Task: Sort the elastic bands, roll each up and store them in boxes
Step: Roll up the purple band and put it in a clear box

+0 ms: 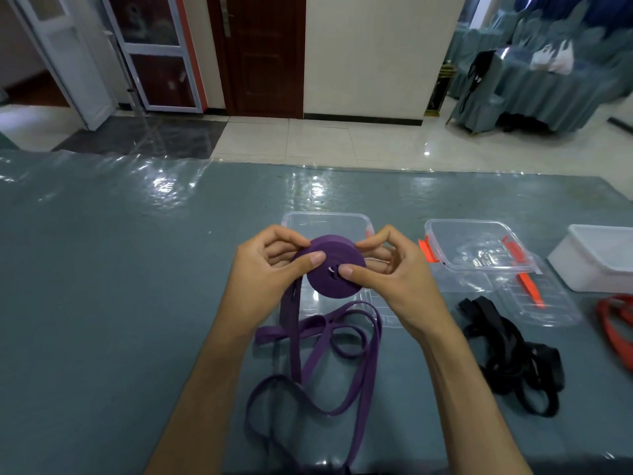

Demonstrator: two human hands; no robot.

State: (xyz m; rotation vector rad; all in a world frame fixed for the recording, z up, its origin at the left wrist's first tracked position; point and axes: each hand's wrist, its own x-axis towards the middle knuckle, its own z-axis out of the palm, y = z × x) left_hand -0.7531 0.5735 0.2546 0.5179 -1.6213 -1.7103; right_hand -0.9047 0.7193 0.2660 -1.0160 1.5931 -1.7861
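Both forearms reach forward and converge, left hand [265, 269] and right hand [387, 272] raised facing each other, fingers curled, thumbs laid flat on the near face of the purple roll [334, 269] pinched between them.

**Hidden, cropped and unclear items**

Clear box [329, 222]: largely covered by both hands and the purple roll [334, 269]; contents cannot be told.
Left hand [265, 269], right hand [387, 269]: fingers behind the roll are out of sight.
Loose purple band [342, 365]: its tail runs off the bottom edge.
Orange band [615, 323] and white box [596, 260]: both cut by the right edge.
Black bands [510, 358]: tangled (count cannot be told).
Room beyond the table: blurred.
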